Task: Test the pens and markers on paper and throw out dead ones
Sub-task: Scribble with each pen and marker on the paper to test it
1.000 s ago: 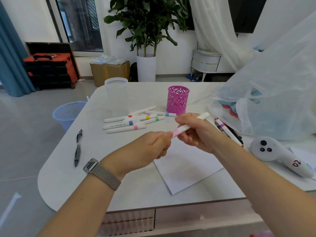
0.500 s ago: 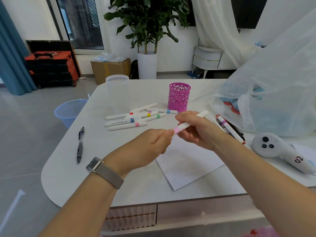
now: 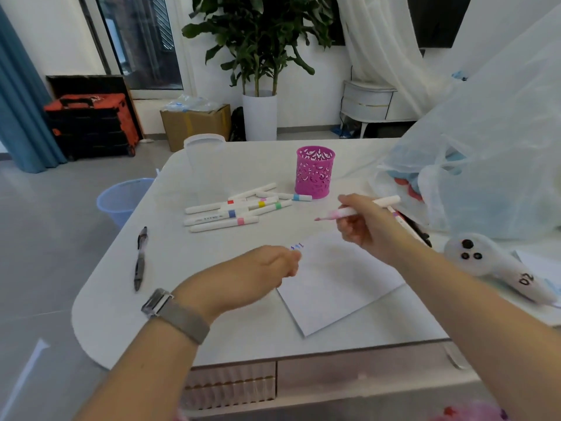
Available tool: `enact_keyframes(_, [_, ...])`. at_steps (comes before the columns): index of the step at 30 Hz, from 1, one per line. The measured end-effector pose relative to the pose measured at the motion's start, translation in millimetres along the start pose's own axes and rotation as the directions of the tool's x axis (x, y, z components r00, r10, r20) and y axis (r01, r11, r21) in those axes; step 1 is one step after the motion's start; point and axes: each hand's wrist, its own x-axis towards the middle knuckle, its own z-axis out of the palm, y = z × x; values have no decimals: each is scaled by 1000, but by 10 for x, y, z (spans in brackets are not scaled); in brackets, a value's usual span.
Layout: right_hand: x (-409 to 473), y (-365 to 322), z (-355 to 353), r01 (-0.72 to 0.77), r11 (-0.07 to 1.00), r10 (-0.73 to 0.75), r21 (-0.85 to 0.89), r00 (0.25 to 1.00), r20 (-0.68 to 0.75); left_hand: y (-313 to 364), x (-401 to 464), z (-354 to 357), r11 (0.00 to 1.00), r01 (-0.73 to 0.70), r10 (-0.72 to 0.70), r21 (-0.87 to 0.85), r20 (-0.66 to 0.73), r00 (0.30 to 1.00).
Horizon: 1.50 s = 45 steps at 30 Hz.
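1. The pink marker [image 3: 349, 211] is uncapped and held in the air above the table [image 3: 121, 262], between the pink pen cup [image 3: 315, 173] and the sheet of paper [image 3: 340, 278].
2. Its long axis runs nearly level, side to side: the pink tip points to the person's left and slightly down, and the white tail sticks out to the right, past the knuckles.
3. The right hand [image 3: 368, 226] holds it, fingers curled round the middle of the barrel, so the tip lies well out to the left of the grip.
4. The paper lies below the grip and toward the person. To write, the tip probably has to tilt down and come nearer, onto the blank area beside the small blue test marks [image 3: 297, 246].
5. The left hand [image 3: 267, 267] is closed into a loose fist at the paper's left corner, nearer the paper than the right. It likely holds the cap, but that is hidden.
6. Farther left of the grip lie the other markers [image 3: 233, 208] and a black pen [image 3: 140, 258].
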Motion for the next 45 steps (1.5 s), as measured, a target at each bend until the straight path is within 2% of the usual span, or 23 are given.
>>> enact_keyframes(3, [30,154,71,-28,996,28,-81,1000,-9,-31,28,28,981,49,-55,188,28,998])
enact_keyframes(6, [85,257,165,47,974,-59,-222,997,-48,-92,63,50,947,69,-86,313,40,995])
enact_keyframes(11, [200,428,220,126,883,-288,-452,906,-309,-117,120,34,898,87,-100,432,7,995])
enact_keyframes(13, [233,491,214,143,855,-326,-499,896,-302,-135,150,41,878,86,-108,472,19,994])
enact_keyframes(17, [276,567,214,137,809,-314,-572,923,-223,-138,174,65,836,91,-125,542,25,992])
enact_keyframes(21, [302,593,200,128,783,-310,-608,929,-203,-107,185,99,796,99,-143,598,26,989])
enact_keyframes(28, [291,589,201,113,742,-303,-661,936,-180,-104,163,84,803,109,-160,586,36,986])
enact_keyframes(37, [278,543,192,101,760,-272,-642,946,-174,-121,173,77,804,102,-161,585,49,986])
enact_keyframes(39, [280,477,202,83,848,-244,-524,938,-247,-115,165,65,804,90,-149,587,53,987])
enact_keyframes(41, [283,365,190,96,945,-214,-313,904,-370,-105,157,45,813,74,-126,577,50,991])
enact_keyframes(43, [256,219,165,134,979,-189,-153,880,-436,-107,149,12,827,68,-91,558,13,996])
enact_keyframes(45, [190,86,140,151,977,-201,-151,886,-418,-121,149,-33,831,70,-41,552,-64,997])
